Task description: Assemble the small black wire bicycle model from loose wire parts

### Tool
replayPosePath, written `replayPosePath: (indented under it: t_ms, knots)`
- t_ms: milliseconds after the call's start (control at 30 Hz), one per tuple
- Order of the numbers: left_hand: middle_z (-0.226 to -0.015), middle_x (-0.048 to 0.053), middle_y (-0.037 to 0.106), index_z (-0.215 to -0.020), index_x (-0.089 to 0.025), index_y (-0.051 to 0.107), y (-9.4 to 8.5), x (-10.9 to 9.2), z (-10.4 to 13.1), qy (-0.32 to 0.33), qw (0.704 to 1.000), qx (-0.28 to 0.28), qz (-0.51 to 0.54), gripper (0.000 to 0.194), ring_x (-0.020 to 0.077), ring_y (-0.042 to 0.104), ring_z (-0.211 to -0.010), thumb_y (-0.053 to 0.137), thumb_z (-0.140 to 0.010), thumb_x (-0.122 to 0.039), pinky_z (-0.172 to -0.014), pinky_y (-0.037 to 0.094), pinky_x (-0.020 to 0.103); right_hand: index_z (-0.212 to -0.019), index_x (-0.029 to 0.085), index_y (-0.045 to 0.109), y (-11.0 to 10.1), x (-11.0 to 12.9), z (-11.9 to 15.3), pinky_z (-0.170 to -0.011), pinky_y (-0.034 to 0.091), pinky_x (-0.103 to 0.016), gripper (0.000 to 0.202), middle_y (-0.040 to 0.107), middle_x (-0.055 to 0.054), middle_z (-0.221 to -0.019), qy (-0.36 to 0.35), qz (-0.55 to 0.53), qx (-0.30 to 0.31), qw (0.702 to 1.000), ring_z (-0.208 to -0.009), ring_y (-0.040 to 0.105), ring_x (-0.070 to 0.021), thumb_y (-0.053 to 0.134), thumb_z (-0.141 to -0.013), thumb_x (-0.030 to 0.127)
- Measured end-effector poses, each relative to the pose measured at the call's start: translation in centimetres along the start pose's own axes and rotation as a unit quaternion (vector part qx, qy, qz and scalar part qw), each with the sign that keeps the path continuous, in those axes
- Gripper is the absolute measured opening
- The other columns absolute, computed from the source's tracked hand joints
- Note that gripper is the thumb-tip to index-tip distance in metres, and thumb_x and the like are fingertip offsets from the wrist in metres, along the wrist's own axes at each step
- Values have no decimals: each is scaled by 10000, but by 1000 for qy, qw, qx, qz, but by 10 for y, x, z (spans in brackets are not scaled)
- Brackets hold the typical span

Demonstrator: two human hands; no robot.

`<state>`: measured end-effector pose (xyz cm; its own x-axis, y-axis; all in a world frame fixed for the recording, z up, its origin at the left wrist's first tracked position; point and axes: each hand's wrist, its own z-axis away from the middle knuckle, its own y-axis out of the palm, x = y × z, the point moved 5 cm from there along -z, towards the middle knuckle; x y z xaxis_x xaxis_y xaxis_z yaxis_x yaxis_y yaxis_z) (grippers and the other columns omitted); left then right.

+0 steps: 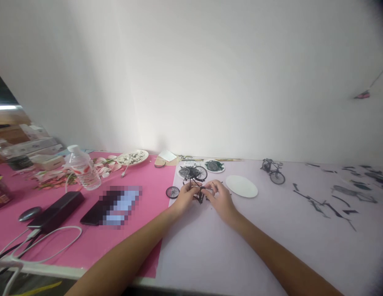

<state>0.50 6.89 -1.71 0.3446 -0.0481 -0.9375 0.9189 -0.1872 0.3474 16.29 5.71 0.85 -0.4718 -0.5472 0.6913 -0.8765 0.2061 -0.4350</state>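
Between my two hands is a dark miniature bicycle [200, 173], its spoked wheel pointing away from me. My left hand [184, 198] is closed around its frame from the left. From the right, my right hand [221, 200] pinches the near end of the same model with thumb and fingertips. My fingers hide much of the frame, and any small part between them cannot be made out. A loose spoked wheel [172, 192] lies just left of my left hand. Behind the model is a white plate [179, 173] with dark wheels on it.
An oval white plate [241, 186] lies right of my hands, with a standing miniature bicycle [274, 171] beyond. Dark loose parts [325, 204] spread at the right. On the pink mat are a phone [112, 206], a bottle [83, 168] and a black power strip [57, 210].
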Motion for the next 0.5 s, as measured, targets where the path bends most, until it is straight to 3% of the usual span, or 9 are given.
replayPosePath:
  t_ms: [400, 500]
  knots:
    - [-801, 16, 619, -964, -152, 655, 2, 2, 1, -17, 1000, 5, 16, 275, 136, 614, -693, 726, -739, -295, -598, 469, 233, -925, 231, 614, 2, 1, 1, -777, 511, -340, 146, 653, -22, -852, 19, -17, 13, 1000, -857, 649, -218, 672, -911, 365]
    - [-784, 9, 612, -989, -156, 648, 0, 2, 0, -13, 1000, 0, 7, 289, 138, 613, -692, 715, -742, -288, -600, 478, 236, -862, 225, 577, 3, 1, 0, -758, 518, -334, 190, 697, -42, -896, 31, -48, 18, 998, -870, 663, -219, 665, -910, 387]
